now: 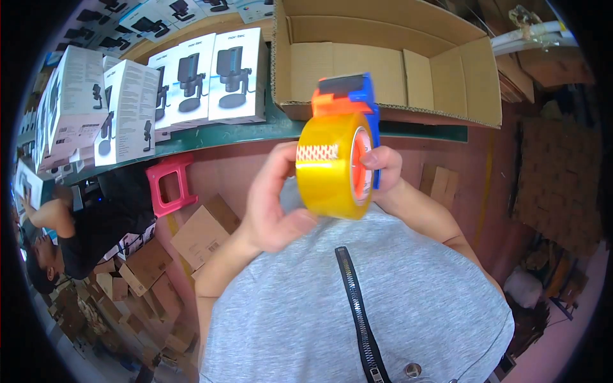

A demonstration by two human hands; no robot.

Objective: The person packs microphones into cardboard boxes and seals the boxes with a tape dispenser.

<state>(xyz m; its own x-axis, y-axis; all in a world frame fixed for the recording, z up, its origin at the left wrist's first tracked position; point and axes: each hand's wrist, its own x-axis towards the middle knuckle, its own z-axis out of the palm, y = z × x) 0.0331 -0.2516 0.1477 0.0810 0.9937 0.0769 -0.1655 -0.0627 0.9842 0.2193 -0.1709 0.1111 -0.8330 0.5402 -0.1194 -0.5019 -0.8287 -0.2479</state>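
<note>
Up close before my chest is a tape dispenser (348, 102) with an orange and blue frame, loaded with a thick roll of yellow packing tape (325, 169). My left hand (271, 204) curves round the roll's left side, thumb below and fingers behind, largely hidden by the tape. On the other side my right hand (386, 167) grips the dispenser's blue frame, its thumb at the roll's hub. Just beyond the dispenser, an open cardboard box (383, 70) sits at the edge of the green table (281, 127); bare cardboard shows inside it.
White microphone boxes (236, 76) stand in rows on the table at the left, with more behind. A pink stool (172, 185) is below the table edge. A co-worker (89, 223) in black is at far left. Cardboard boxes (201, 233) lie on the floor; stacked cardboard (549, 185) is at right.
</note>
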